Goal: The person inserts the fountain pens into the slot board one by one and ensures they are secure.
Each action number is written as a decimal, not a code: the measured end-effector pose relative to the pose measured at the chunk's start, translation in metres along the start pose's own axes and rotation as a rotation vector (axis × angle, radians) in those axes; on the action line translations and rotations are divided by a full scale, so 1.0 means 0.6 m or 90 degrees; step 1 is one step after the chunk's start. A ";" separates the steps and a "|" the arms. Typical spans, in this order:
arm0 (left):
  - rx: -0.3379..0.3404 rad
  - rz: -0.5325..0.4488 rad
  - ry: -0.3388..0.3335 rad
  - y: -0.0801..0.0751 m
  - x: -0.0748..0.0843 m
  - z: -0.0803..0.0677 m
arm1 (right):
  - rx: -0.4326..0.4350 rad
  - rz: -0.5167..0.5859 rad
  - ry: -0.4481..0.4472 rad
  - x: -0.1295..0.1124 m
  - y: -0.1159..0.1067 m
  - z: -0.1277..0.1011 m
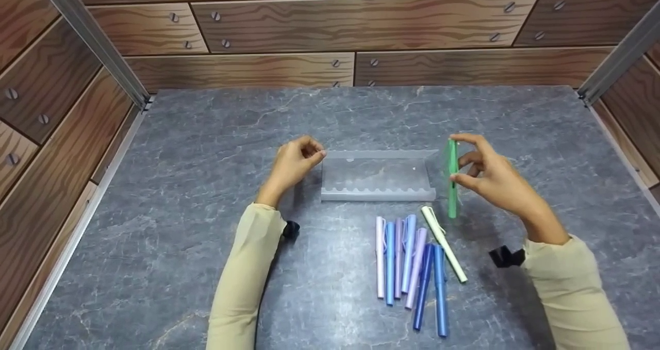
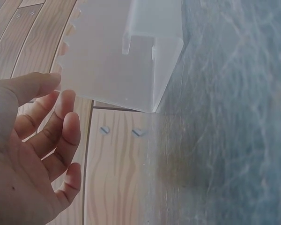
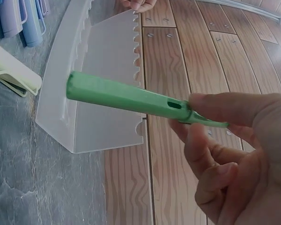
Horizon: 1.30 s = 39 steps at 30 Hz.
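Standing right by the desk (image 1: 206, 133) here: the right hand (image 1: 490, 177) has a green pen (image 1: 452, 180) pinched between thumb and fingertips, held nearly upright in the air just off the right end of the clear pen tray (image 1: 379, 177), which sits about mid-desk. The left hand (image 1: 294, 162) is at the tray's left end with its fingers loosely bent; from the wrist view the fingertips are just beside the plastic edge, and I can't tell if they actually touch it.

If it were me, I'd tip that pen flat first so it runs front to back across the tray and lines up with one of the scalloped notches, then lower it in instead of dropping it. Steadying the tray with the left hand seems smart, since light plastic probably slides. The other pens (image 1: 410, 265) lie bunched toward the near edge, with a pale cream pen (image 1: 443, 243) angled beside them.
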<state>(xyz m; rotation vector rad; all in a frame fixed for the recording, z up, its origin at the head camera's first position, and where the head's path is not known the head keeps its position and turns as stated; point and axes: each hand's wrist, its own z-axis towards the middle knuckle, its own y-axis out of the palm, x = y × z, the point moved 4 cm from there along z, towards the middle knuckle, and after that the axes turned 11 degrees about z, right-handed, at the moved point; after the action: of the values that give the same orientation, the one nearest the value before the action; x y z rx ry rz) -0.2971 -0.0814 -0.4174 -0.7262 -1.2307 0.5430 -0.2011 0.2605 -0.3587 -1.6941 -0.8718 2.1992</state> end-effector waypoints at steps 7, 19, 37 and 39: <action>0.002 -0.007 -0.001 0.001 -0.001 -0.001 | 0.058 0.011 -0.018 0.003 -0.001 0.009; -0.005 -0.010 -0.007 0.005 -0.003 0.000 | 0.135 0.032 -0.026 0.011 0.010 0.024; -0.009 -0.014 -0.006 0.002 0.000 0.000 | 0.202 0.067 -0.047 0.029 0.030 0.043; -0.014 -0.012 -0.009 0.003 -0.001 0.000 | 0.203 0.066 -0.045 0.030 0.031 0.044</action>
<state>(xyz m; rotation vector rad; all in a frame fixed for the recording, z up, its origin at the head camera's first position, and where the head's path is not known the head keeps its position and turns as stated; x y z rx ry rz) -0.2973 -0.0808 -0.4188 -0.7304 -1.2569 0.5205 -0.2281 0.2467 -0.3800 -1.5475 -0.4254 2.3279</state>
